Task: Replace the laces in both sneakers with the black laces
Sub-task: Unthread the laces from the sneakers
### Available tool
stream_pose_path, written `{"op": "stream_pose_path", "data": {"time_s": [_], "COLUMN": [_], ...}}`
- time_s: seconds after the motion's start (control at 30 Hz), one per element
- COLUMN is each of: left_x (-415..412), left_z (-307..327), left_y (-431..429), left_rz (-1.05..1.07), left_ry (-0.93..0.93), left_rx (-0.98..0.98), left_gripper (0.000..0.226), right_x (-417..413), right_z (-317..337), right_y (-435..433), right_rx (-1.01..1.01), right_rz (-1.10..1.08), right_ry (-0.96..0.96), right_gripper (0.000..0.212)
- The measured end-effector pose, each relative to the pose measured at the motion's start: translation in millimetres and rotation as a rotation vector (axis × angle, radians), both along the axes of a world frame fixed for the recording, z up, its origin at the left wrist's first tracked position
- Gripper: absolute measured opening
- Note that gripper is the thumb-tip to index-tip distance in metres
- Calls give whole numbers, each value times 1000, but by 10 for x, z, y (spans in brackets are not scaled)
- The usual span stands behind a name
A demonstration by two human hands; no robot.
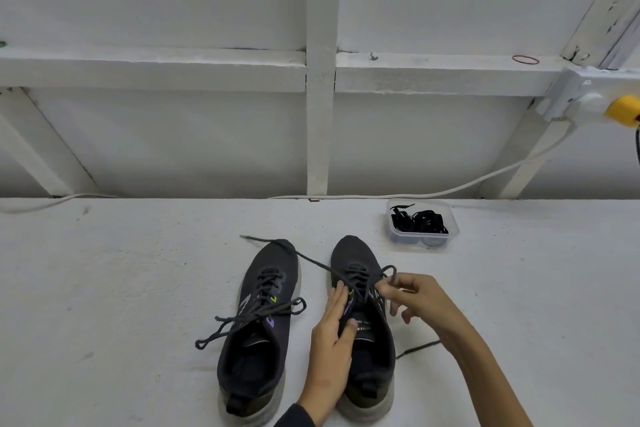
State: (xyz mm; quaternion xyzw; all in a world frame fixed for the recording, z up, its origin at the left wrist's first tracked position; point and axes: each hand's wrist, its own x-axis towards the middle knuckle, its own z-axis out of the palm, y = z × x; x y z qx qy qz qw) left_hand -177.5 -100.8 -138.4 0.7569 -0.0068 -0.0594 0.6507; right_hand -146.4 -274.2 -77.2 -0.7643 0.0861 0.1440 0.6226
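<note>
Two dark grey sneakers stand side by side on the white table, toes pointing away from me. The left sneaker (258,329) has its grey lace tied in a bow. On the right sneaker (363,350) the lace (313,258) is undone; one end trails far left past the other shoe's toe, another lies at the right. My left hand (330,340) rests on the right sneaker's left side, fingers straight, thumb on the tongue. My right hand (414,295) pinches a loop of that lace above the eyelets. The black laces (419,220) lie in a clear tub.
The clear plastic tub (450,236) stands at the back right of the table (104,288). A white cable (450,189) runs along the table's far edge up to a socket with a yellow plug (623,111). A white framed wall stands behind.
</note>
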Motion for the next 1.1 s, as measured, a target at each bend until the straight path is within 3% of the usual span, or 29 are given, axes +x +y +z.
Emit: {"op": "stream_pose_path", "data": {"time_s": [0.13,0.33,0.4,0.5,0.73,0.93,1.1], "left_x": [-6,-24,-30,-39,-45,-63,-54], "left_z": [8,62,53,54,64,86,72], "left_y": [-6,-2,-6,-9,-9,-4,-11], "left_rz": [5,6,10,13,17,12,30], "left_ry": [-2,18,17,13,23,33,21], "left_rx": [5,-21,-10,-4,-7,-37,-26], "left_gripper": [57,56,56,56,56,56,57], "right_x": [-26,115,65,-42,-50,86,-1], "right_z": [-42,0,-24,-112,-118,42,-81], "right_y": [23,-127,-109,-16,-8,-256,-71], "right_rx": [-32,88,70,16,66,151,98], "right_rz": [6,-363,-249,-56,-30,-283,-90], "right_ry": [-35,-135,-66,62,32,-106,72], "right_gripper": [3,12,5,17,9,7,20]}}
